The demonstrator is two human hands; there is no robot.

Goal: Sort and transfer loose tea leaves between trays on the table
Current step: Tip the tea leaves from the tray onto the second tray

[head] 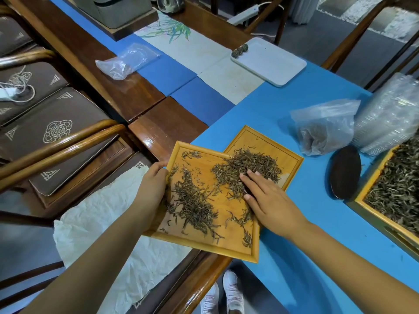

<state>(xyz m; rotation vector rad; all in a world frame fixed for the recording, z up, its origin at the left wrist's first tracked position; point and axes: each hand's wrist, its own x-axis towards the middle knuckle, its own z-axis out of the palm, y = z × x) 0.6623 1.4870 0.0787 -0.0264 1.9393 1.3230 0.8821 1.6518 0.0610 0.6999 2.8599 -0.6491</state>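
Note:
A small wooden tray (pixel 226 250) juts over the table's near edge, and its far corner overlaps a second small wooden tray (pixel 260 139) lying on the blue cloth. My left hand (pixel 154 182) grips the near tray by its left rim. Loose dark tea leaves (pixel 192 205) lie scattered on the left half of the near tray. A denser heap of tea leaves (pixel 247 162) spans the overlap between the two trays. My right hand (pixel 267 200) lies flat, fingers extended and touching this heap. A dark shape beneath the fingers is unclear.
A big wooden tray (pixel 371 184) full of tea stands at the right edge, with a dark oval dish (pixel 344 172) beside it. Behind are a plastic bag (pixel 324 128), stacked clear containers (pixel 390 114) and a white tray (pixel 269 62). Chairs and white paper (pixel 102 223) are at the left.

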